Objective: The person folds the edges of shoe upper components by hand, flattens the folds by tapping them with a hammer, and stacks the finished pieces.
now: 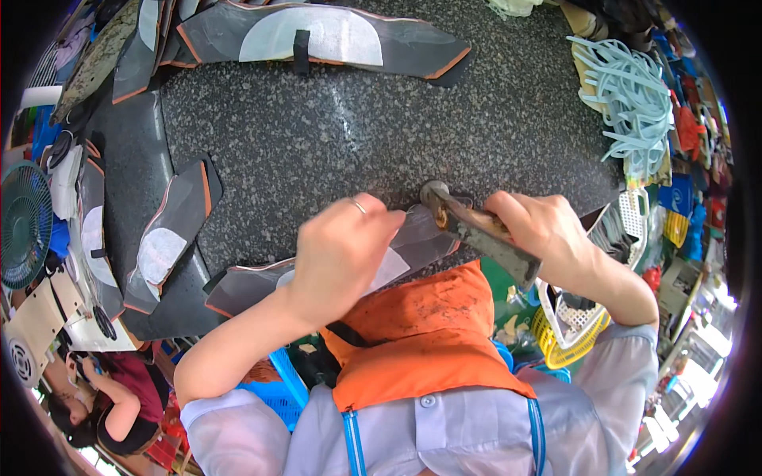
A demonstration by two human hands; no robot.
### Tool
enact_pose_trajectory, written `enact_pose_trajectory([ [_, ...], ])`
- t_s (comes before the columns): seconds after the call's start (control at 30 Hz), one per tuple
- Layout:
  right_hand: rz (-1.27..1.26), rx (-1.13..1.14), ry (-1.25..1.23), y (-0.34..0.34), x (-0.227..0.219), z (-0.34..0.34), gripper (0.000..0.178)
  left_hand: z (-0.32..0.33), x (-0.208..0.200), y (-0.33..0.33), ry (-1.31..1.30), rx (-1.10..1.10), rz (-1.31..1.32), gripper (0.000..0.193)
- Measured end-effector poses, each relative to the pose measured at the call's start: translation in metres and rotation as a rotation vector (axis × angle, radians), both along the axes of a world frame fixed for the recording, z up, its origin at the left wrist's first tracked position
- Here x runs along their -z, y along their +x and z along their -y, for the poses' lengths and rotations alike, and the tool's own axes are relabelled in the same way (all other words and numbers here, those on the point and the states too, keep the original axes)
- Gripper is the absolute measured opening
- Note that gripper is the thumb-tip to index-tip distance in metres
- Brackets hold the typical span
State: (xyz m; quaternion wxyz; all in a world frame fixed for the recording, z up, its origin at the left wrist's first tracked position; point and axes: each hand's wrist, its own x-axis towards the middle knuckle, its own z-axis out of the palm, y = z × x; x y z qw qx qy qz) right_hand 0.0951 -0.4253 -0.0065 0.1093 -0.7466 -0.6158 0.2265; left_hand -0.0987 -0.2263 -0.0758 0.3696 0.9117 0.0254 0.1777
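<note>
On the speckled table (333,135), the left hand (341,254) pinches down the grey shoe piece (421,238). The right hand (540,226) grips a hammer (476,230), its head touching the piece. The tapping step seems under way; next, careful hits near the fingers.

Workshop (stone bench (333,135), cut pieces (171,230))

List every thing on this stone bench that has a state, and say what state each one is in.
left hand: closed, pinching the dark cut piece
right hand: gripping the hammer
hammer: head down on the dark cut piece
dark cut piece: flat at the stone bench edge
long panel: lying flat
pale tubing: loosely bundled
</note>
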Motion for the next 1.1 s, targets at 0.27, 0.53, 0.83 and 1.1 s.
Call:
enact_pose_trajectory([
  [0.27, -0.04, 0.02, -0.077, -0.012, -0.006, -0.017, 0.027, -0.002, -0.011, -0.015, -0.345, -0.12, -0.201, 0.01],
  [0.53, -0.246, 0.042, -0.086, -0.021, -0.012, -0.022, 0.023, 0.011, -0.017, -0.023, 0.385, 0.007, -0.074, 0.011],
  [0.83, 0.098, 0.191, -0.016, 0.011, -0.007, -0.005, 0.025, 0.002, -0.007, 0.05, 0.012, -0.159, -0.204, 0.016],
  [1.1, -0.137, 0.275, -0.102, 0.029, -0.013, -0.008, 0.024, 0.005, 0.0, 0.033, 0.364, 0.047, 0.033, 0.012],
])
